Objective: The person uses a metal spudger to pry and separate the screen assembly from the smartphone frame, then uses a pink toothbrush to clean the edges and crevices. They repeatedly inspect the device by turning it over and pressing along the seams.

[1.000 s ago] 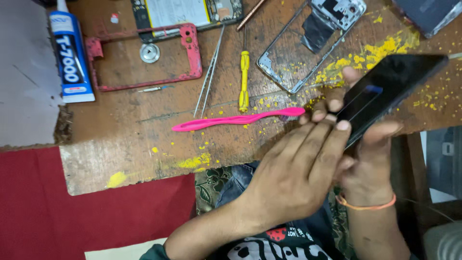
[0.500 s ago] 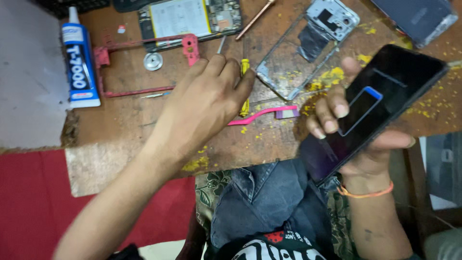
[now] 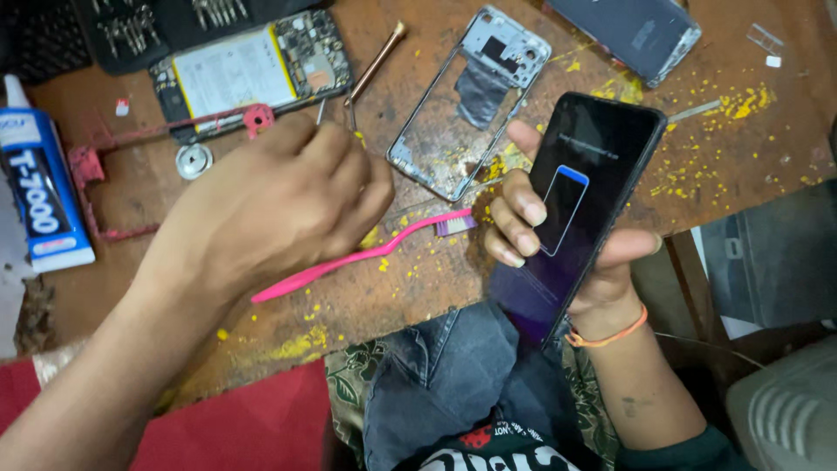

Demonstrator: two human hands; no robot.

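Two hands: right hand [image 3: 602, 253] holds dark phone [image 3: 580, 205] upright off bench [image 3: 418, 288] front edge; left hand [image 3: 279, 205] curled over tweezers [image 3: 321, 112], grip hidden, pink toothbrush [image 3: 366, 255] lengthwise beneath.

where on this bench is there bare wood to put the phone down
Bare wood lies along the near edge below the pink toothbrush, and at the right between the back cover and the table's edge. It is crowded around the left hand: opened phone, metal frame, glue tube.
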